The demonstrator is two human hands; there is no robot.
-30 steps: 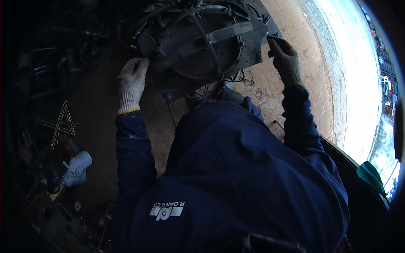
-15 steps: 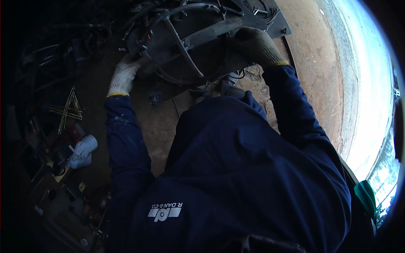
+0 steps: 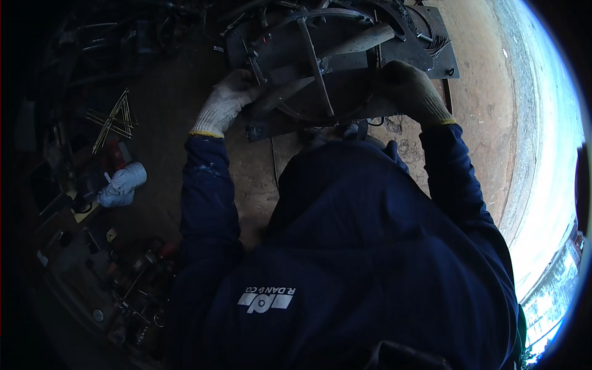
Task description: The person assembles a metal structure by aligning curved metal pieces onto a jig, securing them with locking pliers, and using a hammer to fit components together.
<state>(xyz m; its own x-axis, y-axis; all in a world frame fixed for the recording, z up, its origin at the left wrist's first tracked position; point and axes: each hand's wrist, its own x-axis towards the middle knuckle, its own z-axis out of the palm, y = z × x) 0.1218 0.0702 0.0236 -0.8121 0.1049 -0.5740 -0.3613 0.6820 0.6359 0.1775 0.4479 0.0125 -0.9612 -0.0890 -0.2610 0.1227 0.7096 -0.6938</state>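
Note:
A round metal frame [image 3: 312, 61], a ring with a straight bar across it, lies over a dark metal work table [image 3: 445, 38]. A pale flat strip or tube [image 3: 364, 41] slants across the ring. My left hand [image 3: 227, 103], in a white knitted glove with a yellow cuff edge, is closed on the frame's left side. On the opposite side, my right hand [image 3: 414, 91], gloved alike but dirtier, curls at the ring's right edge. Deep shadow partly hides the fingertips of both hands.
Several thin yellowish rods [image 3: 114, 120] lie crossed on the floor at left. Below them sits a white cloth-like bundle [image 3: 125, 184]. Tools and metal parts [image 3: 139, 274] clutter the lower left. Thin wires or rods [image 3: 436, 46] rest on the table's right end. Bright ground lies far right.
The view has shifted, so the frame, the table and both hands appear farther right. Both hands stay at the frame's two sides.

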